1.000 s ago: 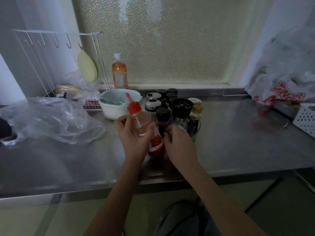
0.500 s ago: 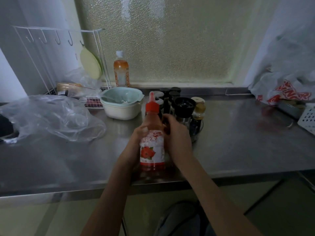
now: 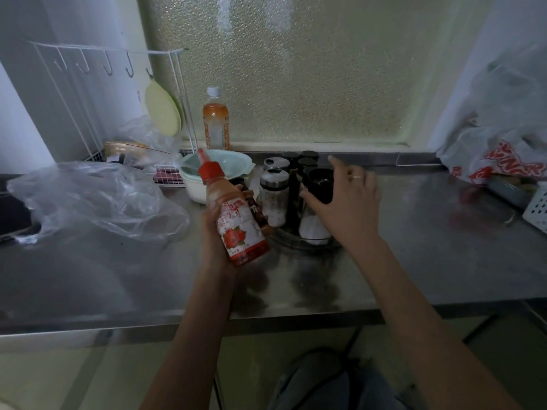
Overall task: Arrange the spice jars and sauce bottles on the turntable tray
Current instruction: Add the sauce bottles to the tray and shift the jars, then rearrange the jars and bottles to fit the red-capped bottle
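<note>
Sauce bottle (image 3: 236,220): red cap, tomato label; I hold it tilted, lifted off the counter (image 3: 414,261), just left of the turntable tray (image 3: 299,247).
Left hand (image 3: 216,232): my fingers are wrapped round the bottle's lower half from behind.
Right hand (image 3: 346,202): fingers spread and curled against the black-lidded jar (image 3: 315,208) at the tray's front right; I cannot tell whether I truly grip it or only touch it.
Tray: several jars already stand on it, among them a silver-capped shaker (image 3: 273,199) and dark-lidded ones behind.
Progress: I judge most of the arranging done; this bottle is not yet placed, and room for it looks tight.
Next: probably shift the jar or turn the tray to open a gap.
Beyond: a pale bowl (image 3: 219,173) sits left of the tray, a crumpled plastic bag (image 3: 94,202) farther left.
</note>
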`<state>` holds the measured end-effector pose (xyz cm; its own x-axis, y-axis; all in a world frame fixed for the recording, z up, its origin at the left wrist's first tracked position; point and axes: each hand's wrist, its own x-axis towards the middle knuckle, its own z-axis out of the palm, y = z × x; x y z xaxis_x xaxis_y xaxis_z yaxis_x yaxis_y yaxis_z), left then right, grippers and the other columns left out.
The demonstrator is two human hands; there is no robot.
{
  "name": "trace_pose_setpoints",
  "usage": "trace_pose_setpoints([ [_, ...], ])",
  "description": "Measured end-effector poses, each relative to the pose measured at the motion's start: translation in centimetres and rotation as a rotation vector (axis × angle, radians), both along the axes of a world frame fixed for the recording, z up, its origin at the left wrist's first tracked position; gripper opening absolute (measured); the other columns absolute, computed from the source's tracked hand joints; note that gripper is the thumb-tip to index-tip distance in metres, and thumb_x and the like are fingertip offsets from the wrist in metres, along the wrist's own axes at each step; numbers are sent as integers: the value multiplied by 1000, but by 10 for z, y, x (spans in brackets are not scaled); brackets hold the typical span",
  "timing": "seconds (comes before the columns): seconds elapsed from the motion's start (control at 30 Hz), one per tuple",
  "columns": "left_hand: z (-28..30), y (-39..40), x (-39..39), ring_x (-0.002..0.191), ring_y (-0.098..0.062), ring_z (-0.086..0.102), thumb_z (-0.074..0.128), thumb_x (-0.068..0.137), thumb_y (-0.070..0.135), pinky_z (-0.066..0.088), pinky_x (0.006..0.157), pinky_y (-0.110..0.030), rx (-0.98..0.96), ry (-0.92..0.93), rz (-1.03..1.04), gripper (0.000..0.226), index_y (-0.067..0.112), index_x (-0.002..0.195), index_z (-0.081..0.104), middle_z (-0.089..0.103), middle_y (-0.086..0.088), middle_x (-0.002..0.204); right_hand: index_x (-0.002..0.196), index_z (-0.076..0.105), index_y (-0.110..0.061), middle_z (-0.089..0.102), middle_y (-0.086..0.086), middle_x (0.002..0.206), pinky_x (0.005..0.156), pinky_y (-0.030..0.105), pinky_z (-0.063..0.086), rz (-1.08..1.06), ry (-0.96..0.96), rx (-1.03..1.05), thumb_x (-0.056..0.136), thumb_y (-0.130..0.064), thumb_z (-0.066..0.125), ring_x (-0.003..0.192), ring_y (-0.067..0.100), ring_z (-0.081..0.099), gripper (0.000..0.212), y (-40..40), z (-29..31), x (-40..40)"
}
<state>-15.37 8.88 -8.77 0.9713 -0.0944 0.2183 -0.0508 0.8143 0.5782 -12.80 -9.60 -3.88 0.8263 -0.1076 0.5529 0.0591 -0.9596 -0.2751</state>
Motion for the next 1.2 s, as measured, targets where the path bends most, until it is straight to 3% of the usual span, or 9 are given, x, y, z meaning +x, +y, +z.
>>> trace_pose_setpoints([
  [0.1,-1,-1,-1,79,-18,69,83,40,54,57,71,-36,27,7,-14,60,21,90,75,72,-2,87,136,39,-21,57,18,123,93,41,34,73,11,-16,76,-58,61,113,34,42,74,2,2,7],
  [0.23,1,-3,-3,71,-16,68,87,26,54,56,67,-31,96,65,-55,61,21,77,78,73,-1,78,126,50,-16,59,15,118,93,37,38,268,6,201,70,-45,75,114,32,48,68,17,10,3],
  [0.43,-4,-6,-3,76,-20,64,87,28,55,49,77,-37,186,113,-117,61,19,77,77,72,-3,79,129,47,-13,58,12,125,95,36,42,304,18,293,68,-47,76,117,28,51,76,40,6,9],
  [0.6,2,-5,-5,71,-16,67,87,25,54,55,66,-29,96,60,-70,60,21,75,78,73,0,77,130,42,-12,54,12,129,94,33,40,328,43,321,73,-38,75,119,27,49,72,38,3,9],
  [0.7,1,-1,-1,75,-17,65,85,32,53,55,69,-31,38,54,-63,60,20,82,77,71,-1,81,126,47,-18,57,5,120,85,24,46,370,-105,431,81,-33,68,100,14,56,52,14,7,-7],
  [0.8,1,-1,1,70,-16,66,86,31,52,55,66,-31,31,75,-77,60,19,80,77,71,-1,77,108,57,-16,61,4,98,65,11,41,178,-373,528,92,-17,52,74,8,56,17,-31,-8,-28],
  [0.93,5,-7,-2,64,-13,67,89,22,50,56,64,-27,75,91,-81,58,20,71,77,72,1,71,91,62,-10,64,12,92,66,32,45,152,-29,377,86,1,50,80,28,59,17,-65,-49,-21],
  [1.03,4,-6,-3,66,-14,67,89,26,51,56,66,-28,101,89,-63,60,21,76,77,72,0,73,88,64,-12,63,8,96,72,24,39,283,84,196,84,2,51,85,17,54,19,-59,-64,-17],
  [1.2,4,-6,-2,71,-16,66,89,26,50,55,67,-30,101,104,-45,65,22,84,76,71,-1,78,93,62,-14,62,8,94,71,30,44,377,188,121,82,-7,58,88,23,56,14,-49,-67,-25],
])
